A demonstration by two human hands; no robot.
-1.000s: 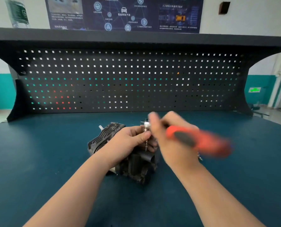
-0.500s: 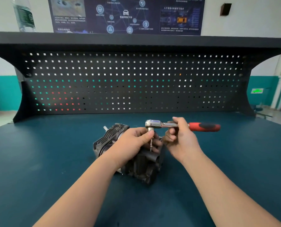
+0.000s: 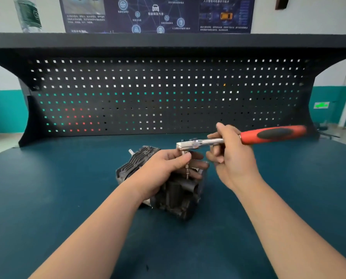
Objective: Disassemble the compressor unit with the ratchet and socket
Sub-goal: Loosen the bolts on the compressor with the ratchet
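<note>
With your left hand (image 3: 164, 168) gripping the compressor (image 3: 176, 192) on the table (image 3: 47, 198) and your right (image 3: 231, 158) pinching the ratchet (image 3: 240, 138) shank, keep the bit square while turning.

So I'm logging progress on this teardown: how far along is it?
Early. Nothing looks removed: the dark finned metal compressor unit sits whole on the blue bench. In hand: the left hand steadies the thin bit under the ratchet head, and the right hand holds the chrome shaft of the red-handled ratchet. Left: freeing the fasteners and separating the housing.
</note>
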